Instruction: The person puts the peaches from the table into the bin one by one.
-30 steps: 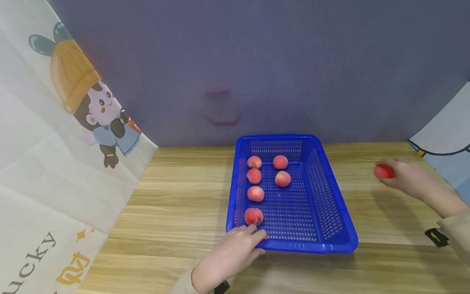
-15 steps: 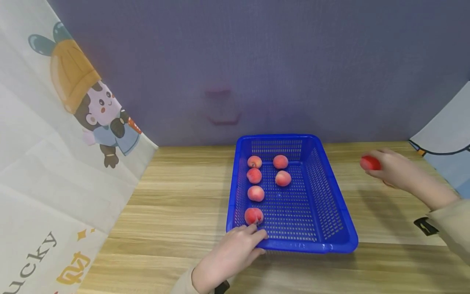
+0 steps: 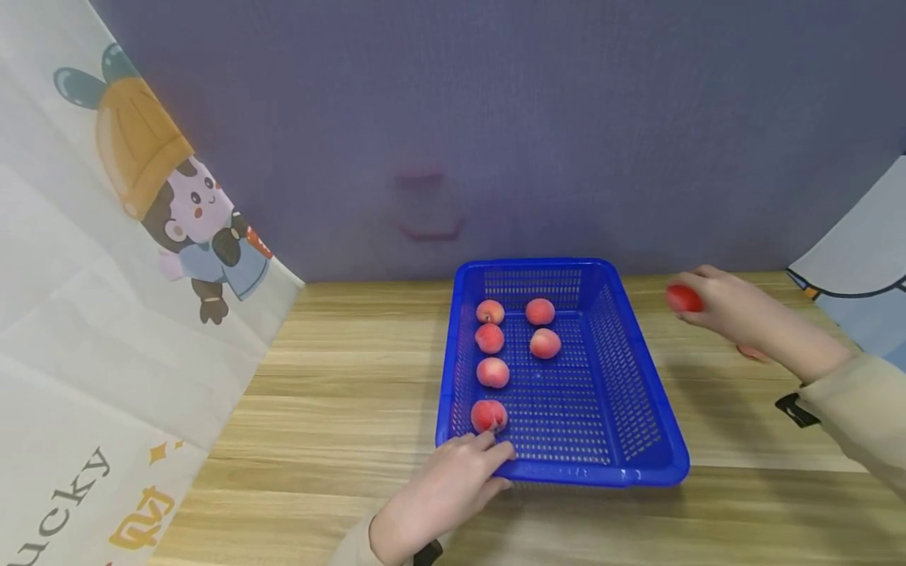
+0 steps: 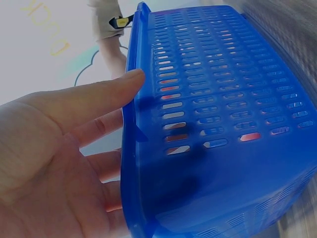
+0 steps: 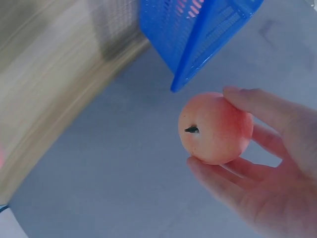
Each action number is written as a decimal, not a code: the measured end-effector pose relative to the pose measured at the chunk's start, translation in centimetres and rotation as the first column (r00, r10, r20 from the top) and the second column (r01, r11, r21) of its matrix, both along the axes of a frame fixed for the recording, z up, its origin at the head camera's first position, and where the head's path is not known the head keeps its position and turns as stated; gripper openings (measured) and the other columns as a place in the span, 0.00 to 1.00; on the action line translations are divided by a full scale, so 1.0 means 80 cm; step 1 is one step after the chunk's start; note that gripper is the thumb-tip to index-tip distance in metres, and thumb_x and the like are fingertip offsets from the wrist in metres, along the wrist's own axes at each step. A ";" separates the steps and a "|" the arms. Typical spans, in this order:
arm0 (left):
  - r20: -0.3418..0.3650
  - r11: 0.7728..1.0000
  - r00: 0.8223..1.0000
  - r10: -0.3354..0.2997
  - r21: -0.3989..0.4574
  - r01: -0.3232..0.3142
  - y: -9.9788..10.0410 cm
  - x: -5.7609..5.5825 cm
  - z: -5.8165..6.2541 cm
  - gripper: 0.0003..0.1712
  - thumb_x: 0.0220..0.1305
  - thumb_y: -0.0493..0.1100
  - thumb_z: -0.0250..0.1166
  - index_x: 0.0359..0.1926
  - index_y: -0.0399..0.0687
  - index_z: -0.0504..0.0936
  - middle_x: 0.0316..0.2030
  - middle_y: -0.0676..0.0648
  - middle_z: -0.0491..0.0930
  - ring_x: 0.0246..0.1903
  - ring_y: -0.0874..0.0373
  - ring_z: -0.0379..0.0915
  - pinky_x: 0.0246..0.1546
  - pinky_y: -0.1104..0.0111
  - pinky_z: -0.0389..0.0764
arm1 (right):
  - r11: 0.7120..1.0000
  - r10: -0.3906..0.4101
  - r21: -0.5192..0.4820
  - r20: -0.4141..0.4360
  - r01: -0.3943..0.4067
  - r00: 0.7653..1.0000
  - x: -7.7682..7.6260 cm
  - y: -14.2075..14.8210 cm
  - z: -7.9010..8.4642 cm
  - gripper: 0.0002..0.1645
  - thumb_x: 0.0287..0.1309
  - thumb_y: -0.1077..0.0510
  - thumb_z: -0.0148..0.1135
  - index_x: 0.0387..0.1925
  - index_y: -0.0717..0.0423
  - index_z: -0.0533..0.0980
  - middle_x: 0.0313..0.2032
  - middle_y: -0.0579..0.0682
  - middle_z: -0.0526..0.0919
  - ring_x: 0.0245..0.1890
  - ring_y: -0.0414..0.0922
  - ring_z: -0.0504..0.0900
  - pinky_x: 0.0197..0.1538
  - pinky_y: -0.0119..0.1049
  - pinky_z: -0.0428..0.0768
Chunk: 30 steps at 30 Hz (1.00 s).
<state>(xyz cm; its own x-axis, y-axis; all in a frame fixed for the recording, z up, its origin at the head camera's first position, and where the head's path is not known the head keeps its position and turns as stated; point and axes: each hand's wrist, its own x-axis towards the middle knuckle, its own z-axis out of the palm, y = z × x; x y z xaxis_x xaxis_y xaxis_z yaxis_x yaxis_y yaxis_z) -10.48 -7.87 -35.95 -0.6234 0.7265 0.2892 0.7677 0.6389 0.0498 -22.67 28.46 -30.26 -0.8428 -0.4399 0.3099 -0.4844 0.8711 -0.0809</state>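
Observation:
A blue plastic basket [image 3: 651, 476] with slotted walls stands on the table. Several red-and-yellow peaches lie in it, a column along its left wall, including the front peach [image 3: 489, 416], and two in the middle, including this one [image 3: 545, 343]. My left hand [image 3: 453, 479] grips the basket's near rim, thumb outside and fingers inside, close to the front peach. Right of the basket, my right hand [image 3: 729, 303] holds a peach [image 5: 215, 128] above the table between thumb and fingertips; its dark stem shows in the right wrist view.
Another peach [image 3: 753, 353] lies on the wooden table [image 3: 340, 409] at the right, mostly hidden behind my right forearm. A grey-blue backdrop [image 3: 354, 141] rises behind the basket. A white printed sheet [image 3: 92, 330] borders the left side.
My right hand has moved left and toward the back with the peach, nearing the basket's right side. Behind my forearm, another peach has come partly into view. My left hand stays put.

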 end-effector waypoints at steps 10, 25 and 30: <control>-0.012 1.000 1.000 -0.010 0.007 0.010 0.000 -0.001 -0.002 0.12 0.48 0.50 0.65 0.32 0.52 0.74 0.28 0.54 0.74 0.23 0.61 0.71 0.27 0.73 0.69 | 0.998 0.049 0.028 0.009 -0.049 0.999 -0.009 -0.026 0.015 0.23 0.36 0.67 0.68 0.40 0.68 0.73 0.34 0.67 0.73 0.31 0.58 0.75 0.31 0.50 0.74; -0.012 1.000 1.000 -0.011 0.005 0.011 0.000 -0.002 -0.002 0.13 0.48 0.50 0.65 0.32 0.52 0.74 0.29 0.53 0.74 0.24 0.61 0.71 0.28 0.73 0.70 | 0.993 0.065 0.088 0.142 -0.078 0.988 -0.019 -0.078 0.032 0.21 0.40 0.66 0.66 0.41 0.66 0.73 0.33 0.65 0.74 0.29 0.55 0.75 0.30 0.47 0.75; -0.008 1.000 1.000 -0.010 0.009 0.010 0.000 -0.002 -0.002 0.13 0.48 0.50 0.66 0.33 0.51 0.74 0.28 0.53 0.74 0.24 0.61 0.71 0.28 0.73 0.70 | 0.987 0.086 0.115 0.183 -0.108 0.979 -0.023 -0.101 0.033 0.21 0.41 0.66 0.66 0.41 0.65 0.72 0.33 0.62 0.73 0.30 0.53 0.75 0.30 0.45 0.75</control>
